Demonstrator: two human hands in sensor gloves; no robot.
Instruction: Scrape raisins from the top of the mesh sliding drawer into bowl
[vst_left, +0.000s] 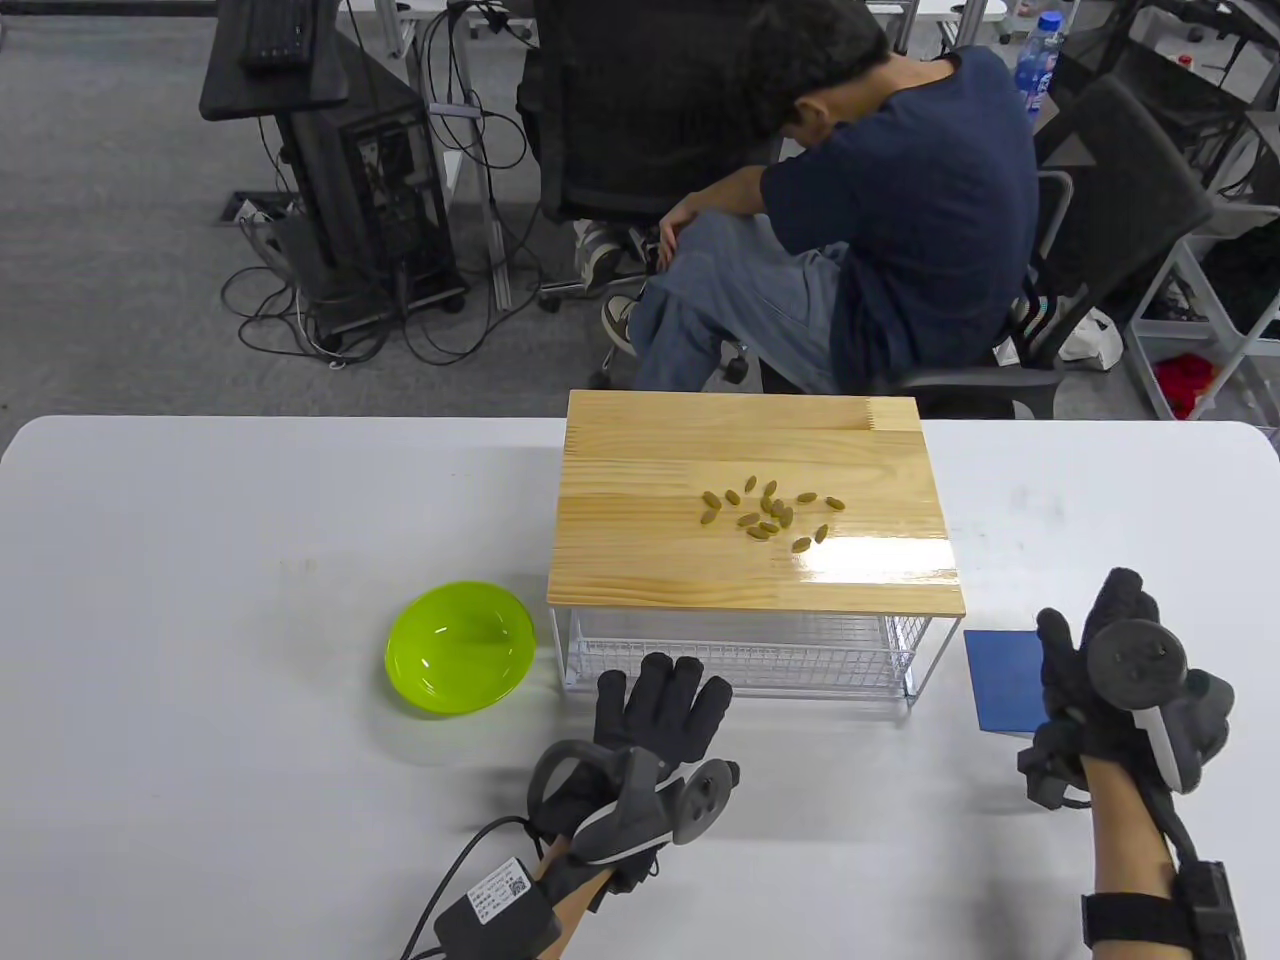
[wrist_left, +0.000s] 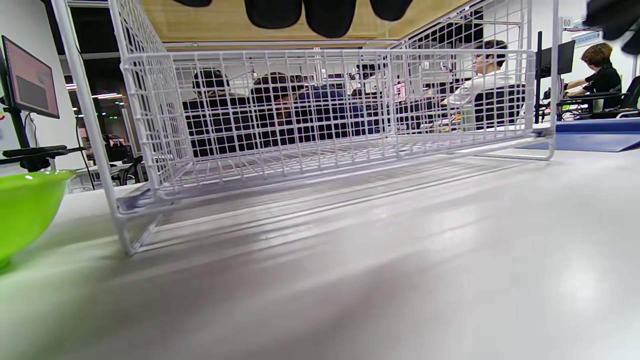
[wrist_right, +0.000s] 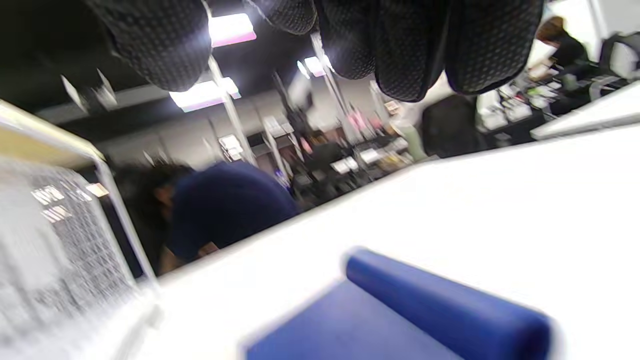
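Observation:
Several greenish raisins (vst_left: 768, 514) lie scattered on the wooden top (vst_left: 700, 540) of the white mesh drawer unit (vst_left: 740, 655), whose wire basket (wrist_left: 320, 115) fills the left wrist view. A lime-green bowl (vst_left: 460, 647) stands on the table to the unit's left; its rim (wrist_left: 25, 210) shows at the left edge of the left wrist view. My left hand (vst_left: 660, 700) lies flat and open in front of the drawer, holding nothing. My right hand (vst_left: 1095, 640) hovers over the right edge of a blue scraper (vst_left: 1003, 680), whose rolled edge (wrist_right: 440, 305) shows below the fingers (wrist_right: 400, 50). The fingers hang loose above it.
The white table (vst_left: 200, 600) carries everything. A person in a dark blue shirt (vst_left: 900, 220) sits on an office chair just beyond the table's far edge. A computer stand and cables (vst_left: 340, 200) are at the back left.

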